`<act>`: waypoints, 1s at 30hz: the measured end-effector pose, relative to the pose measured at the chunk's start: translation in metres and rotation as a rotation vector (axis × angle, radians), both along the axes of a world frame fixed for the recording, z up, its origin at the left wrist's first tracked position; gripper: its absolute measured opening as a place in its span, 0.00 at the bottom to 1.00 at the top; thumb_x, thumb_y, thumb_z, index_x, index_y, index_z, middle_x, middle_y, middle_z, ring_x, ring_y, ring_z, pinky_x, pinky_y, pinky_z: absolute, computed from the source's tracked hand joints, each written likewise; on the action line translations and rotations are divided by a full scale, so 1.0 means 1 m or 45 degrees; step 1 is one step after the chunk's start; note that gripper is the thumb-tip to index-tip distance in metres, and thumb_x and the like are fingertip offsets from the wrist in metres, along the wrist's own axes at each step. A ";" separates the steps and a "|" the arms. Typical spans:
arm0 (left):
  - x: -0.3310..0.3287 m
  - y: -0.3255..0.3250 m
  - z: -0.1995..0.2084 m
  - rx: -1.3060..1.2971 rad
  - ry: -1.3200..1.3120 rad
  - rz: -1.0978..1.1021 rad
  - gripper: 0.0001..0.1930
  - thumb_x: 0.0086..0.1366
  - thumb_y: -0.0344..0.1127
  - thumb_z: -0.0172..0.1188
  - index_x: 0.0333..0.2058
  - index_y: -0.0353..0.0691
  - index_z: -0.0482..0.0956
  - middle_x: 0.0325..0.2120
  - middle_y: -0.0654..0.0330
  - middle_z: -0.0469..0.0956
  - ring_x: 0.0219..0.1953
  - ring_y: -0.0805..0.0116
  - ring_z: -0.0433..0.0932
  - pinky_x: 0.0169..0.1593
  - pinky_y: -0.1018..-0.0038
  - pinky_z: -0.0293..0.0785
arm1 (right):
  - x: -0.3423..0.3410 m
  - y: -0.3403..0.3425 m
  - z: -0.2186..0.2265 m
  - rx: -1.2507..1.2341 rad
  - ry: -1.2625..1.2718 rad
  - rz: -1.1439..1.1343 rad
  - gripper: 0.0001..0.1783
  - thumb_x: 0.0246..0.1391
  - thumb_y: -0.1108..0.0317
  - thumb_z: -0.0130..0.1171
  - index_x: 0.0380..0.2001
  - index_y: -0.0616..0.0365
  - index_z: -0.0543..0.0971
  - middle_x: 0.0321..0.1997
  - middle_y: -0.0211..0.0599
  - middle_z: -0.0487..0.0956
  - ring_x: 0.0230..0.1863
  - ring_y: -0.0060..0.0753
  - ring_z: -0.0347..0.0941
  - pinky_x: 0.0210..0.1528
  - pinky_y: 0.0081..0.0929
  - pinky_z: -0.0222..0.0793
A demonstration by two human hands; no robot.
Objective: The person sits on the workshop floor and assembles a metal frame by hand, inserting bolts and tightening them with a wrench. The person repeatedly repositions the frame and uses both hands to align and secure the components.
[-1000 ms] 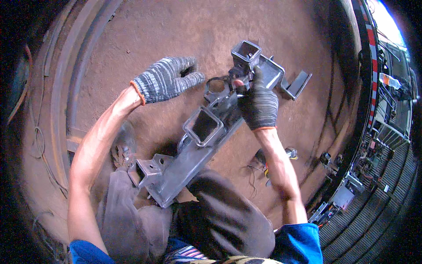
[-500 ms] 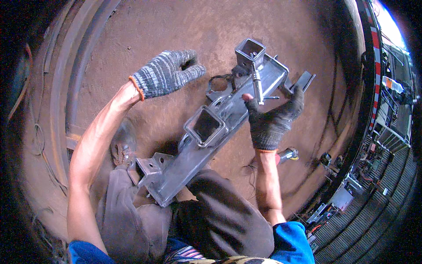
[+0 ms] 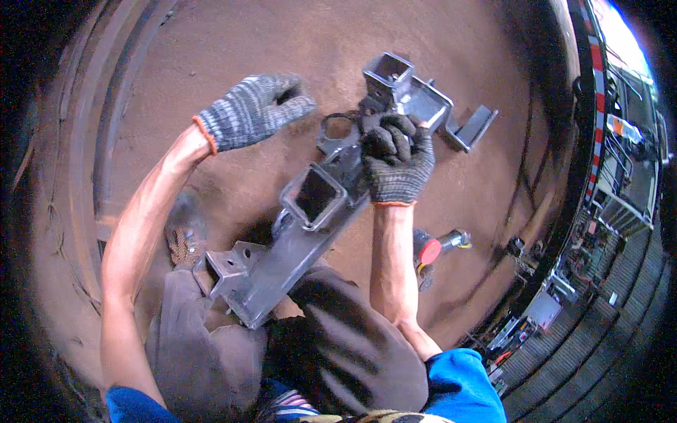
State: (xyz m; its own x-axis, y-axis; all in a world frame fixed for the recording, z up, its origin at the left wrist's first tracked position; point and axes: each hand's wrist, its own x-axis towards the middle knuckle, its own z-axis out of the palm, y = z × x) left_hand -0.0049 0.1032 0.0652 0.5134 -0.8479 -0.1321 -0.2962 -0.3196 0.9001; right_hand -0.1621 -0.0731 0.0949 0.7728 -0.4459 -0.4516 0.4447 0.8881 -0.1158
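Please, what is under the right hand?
Beneath the right hand, in a dark grey striped knit glove, runs a long grey metal beam, visible on both sides; the part directly covered cannot be seen.

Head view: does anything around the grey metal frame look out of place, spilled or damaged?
No spill shows, nor clear damage to the metal frame. Slightly odd: what appears to be a power tool with a red disc lies on the floor to the frame's right, away from the work.
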 end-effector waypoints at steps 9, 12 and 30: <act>0.001 0.005 0.006 -0.018 0.012 0.050 0.16 0.64 0.42 0.58 0.30 0.31 0.74 0.20 0.50 0.69 0.24 0.67 0.66 0.31 0.66 0.68 | -0.034 -0.013 0.045 -2.980 1.606 0.464 0.43 0.45 0.49 0.69 0.58 0.60 0.64 0.50 0.47 0.74 0.47 0.43 0.73 0.50 0.37 0.70; 0.003 0.009 0.016 0.091 -0.063 0.035 0.20 0.63 0.44 0.59 0.35 0.27 0.76 0.28 0.39 0.76 0.29 0.52 0.76 0.37 0.63 0.72 | -0.025 -0.030 0.063 -3.699 1.357 0.957 0.40 0.44 0.49 0.68 0.54 0.61 0.66 0.44 0.52 0.77 0.45 0.50 0.74 0.46 0.42 0.71; 0.002 0.005 0.012 0.000 -0.020 -0.017 0.17 0.64 0.43 0.57 0.32 0.31 0.75 0.23 0.46 0.73 0.27 0.61 0.71 0.34 0.64 0.70 | -0.007 -0.001 0.006 -0.199 0.345 0.261 0.27 0.63 0.52 0.48 0.47 0.72 0.70 0.31 0.37 0.75 0.35 0.34 0.72 0.52 0.37 0.68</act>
